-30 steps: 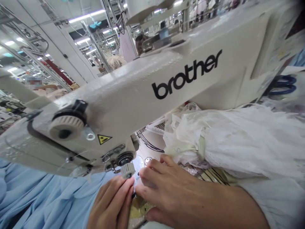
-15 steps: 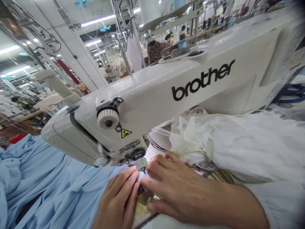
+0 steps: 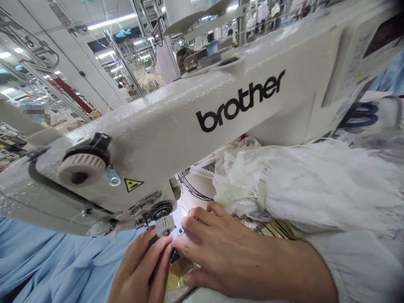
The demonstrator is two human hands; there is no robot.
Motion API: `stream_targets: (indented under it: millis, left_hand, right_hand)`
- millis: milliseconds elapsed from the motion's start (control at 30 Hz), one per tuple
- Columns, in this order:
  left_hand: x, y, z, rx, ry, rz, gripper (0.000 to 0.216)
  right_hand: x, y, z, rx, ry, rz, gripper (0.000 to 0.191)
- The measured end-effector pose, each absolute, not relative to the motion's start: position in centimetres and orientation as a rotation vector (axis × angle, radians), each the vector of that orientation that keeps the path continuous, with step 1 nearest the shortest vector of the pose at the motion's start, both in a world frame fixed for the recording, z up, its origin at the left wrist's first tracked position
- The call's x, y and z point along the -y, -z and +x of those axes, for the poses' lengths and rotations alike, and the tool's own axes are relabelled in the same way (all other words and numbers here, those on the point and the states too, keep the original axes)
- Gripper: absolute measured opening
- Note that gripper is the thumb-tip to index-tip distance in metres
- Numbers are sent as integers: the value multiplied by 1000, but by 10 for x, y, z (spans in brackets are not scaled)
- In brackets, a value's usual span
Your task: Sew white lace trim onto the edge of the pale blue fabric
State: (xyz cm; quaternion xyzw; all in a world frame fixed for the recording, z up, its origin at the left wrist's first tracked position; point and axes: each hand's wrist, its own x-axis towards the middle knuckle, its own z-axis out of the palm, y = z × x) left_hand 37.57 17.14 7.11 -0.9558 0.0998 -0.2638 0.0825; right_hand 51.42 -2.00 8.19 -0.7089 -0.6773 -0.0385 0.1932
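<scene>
A white sewing machine (image 3: 176, 126) marked "brother" spans the view, its lower end with a ribbed white knob (image 3: 165, 226) just above my fingertips. My left hand (image 3: 142, 267) is closed beside the needle area, at the edge of the light blue fabric (image 3: 72, 261) that spreads leftward. From the right reaches my right hand (image 3: 227, 248), its fingers bent and close together, fingertips by the lit metal needle plate (image 3: 180, 216). The tips of both hands nearly meet. What lies under the right fingers is mostly hidden, as is the needle.
A heap of white lacy fabric (image 3: 303, 181) lies right of the needle area, beneath the machine arm. Dark blue scissor handles (image 3: 362, 114) rest farther right. Black threads (image 3: 197, 191) lie on the bed behind my fingers. Metal stands and lights fill the background.
The view has shifted, so the machine and both hands sit farther left. The fingertips have parted slightly from the plate area, and more of the lit metal plate shows.
</scene>
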Motion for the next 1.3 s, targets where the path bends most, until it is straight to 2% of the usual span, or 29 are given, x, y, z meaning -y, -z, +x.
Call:
stream_targets:
  millis: [500, 900, 1033, 1200, 1300]
  left_hand:
    - [-168, -68, 379, -176, 823, -2967, 23]
    - [-166, -74, 382, -291, 851, -2994, 22]
    - [-169, -81, 380, -372, 769, -2967, 24]
    - [-181, -76, 379, -421, 728, -2940, 28]
    - [-185, -70, 379, -392, 763, -2965, 30]
  right_hand:
    - [19, -85, 517, 1873, -80, -2008, 39]
    - [20, -84, 517, 1833, -105, -1988, 45]
    - [19, -85, 516, 1819, -134, -1988, 44]
    - [19, -85, 519, 1845, -45, -2036, 28]
    - [19, -85, 518, 1817, 30, -2043, 27]
